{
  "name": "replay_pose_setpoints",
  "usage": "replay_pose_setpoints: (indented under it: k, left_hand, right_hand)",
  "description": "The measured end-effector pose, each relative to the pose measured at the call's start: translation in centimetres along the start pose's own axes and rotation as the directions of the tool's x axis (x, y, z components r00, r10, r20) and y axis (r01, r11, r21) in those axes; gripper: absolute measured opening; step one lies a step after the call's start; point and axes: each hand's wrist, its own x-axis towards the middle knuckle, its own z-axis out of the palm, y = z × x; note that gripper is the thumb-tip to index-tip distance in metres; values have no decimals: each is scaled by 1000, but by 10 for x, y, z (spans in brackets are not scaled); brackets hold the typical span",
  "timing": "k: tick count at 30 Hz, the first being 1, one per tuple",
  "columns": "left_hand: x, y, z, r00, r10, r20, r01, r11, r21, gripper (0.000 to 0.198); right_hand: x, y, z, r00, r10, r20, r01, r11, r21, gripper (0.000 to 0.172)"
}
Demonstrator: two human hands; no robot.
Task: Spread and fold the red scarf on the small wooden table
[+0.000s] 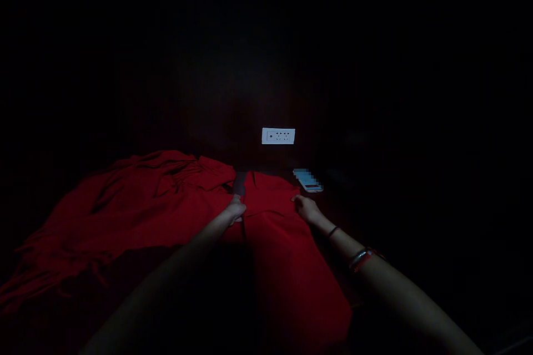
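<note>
A large red scarf (166, 222) spreads over a dark surface, bunched in folds at the left with a fringed end at the lower left. A flatter length of the same red cloth runs toward me and droops at the bottom of the view. My left hand (237, 209) is closed on the left edge of this length, beside a small greyish strip (239, 183) that I cannot identify. At its right edge, my right hand (306, 208) pinches the cloth; a dark band and a bracelet circle that wrist and forearm.
A phone (308, 180) with a lit screen lies just beyond my right hand. On the dark wall behind is a white socket plate (278, 136). The surroundings are nearly black, so edges and other objects are hidden.
</note>
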Motion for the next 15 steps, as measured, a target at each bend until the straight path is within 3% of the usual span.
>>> replay_pose_setpoints:
  k: [3, 8, 12, 15]
  left_hand:
    - [0, -9, 2, 999, -27, -28, 32, 986, 165, 66]
    - [-17, -12, -6, 988, 149, 30, -142, 834, 534, 65]
    - [-17, -13, -8, 972, 228, 58, -222, 810, 542, 48]
    - [-8, -11, -8, 959, 277, 58, -268, 823, 501, 32]
  right_hand:
    - [-11, -6, 2, 998, -26, 59, 32, 993, -111, 31]
    - [-30, -18, -6, 993, -7, 115, 25, 987, -158, 39]
    - [-32, -19, -8, 996, -2, 91, 7, 998, -55, 46]
    - [-24, -15, -9, 1000, 21, -17, -20, 999, 28, 46]
